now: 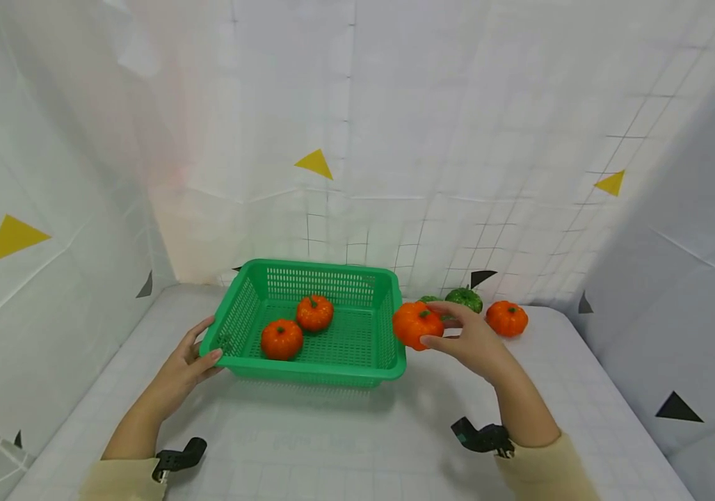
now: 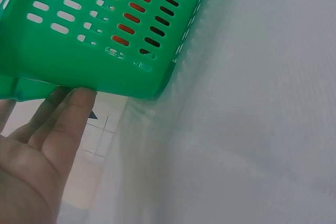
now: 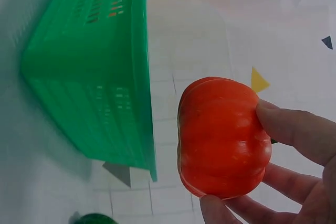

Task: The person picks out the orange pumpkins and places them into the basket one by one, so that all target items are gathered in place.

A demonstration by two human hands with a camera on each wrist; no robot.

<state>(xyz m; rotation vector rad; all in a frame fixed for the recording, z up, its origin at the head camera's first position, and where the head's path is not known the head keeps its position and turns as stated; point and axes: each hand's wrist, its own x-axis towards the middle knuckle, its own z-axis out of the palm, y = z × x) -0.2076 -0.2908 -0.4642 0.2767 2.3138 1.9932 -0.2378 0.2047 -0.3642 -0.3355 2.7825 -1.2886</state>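
So, right hand (image 1: pixel 473 342) pinches an orange pumpkin (image 1: pixel 416 324) between thumb and fingers, just outside the basket (image 1: pixel 307 372) at its 3 o'clock wall, level with the rim. In the right wrist view the thumb is under the pumpkin (image 3: pixel 223 137) and the fingers (image 3: pixel 299 132) wrap the far side, so the grip looks solid to me. Left hand (image 1: pixel 185 363) rests against the basket's 9 o'clock corner; its fingers (image 2: pixel 65 124) lie fairly straight under the rim lip, thumb on the edge, more steadying than clamping.

If I were driving this, I'd lift the pumpkin clear over the rim before moving toward 9 o'clock, since the wall is right beside it and clipping it could shove the basket. I'd keep the left hand pressing so nothing slides. I'd pick the open floor near the 3 o'clock side and lower it instead of dropping it.

Two orange pumpkins already sit inside, one mid-floor (image 1: pixel 315 312), one nearer me (image 1: pixel 282 339). They take the left half, so that's what I'd steer around.

On the table (image 1: pixel 345 445) beyond the hand, around 1 o'clock, there's a green pumpkin (image 1: pixel 464 299) and another orange one (image 1: pixel 507 318), well out of the way.
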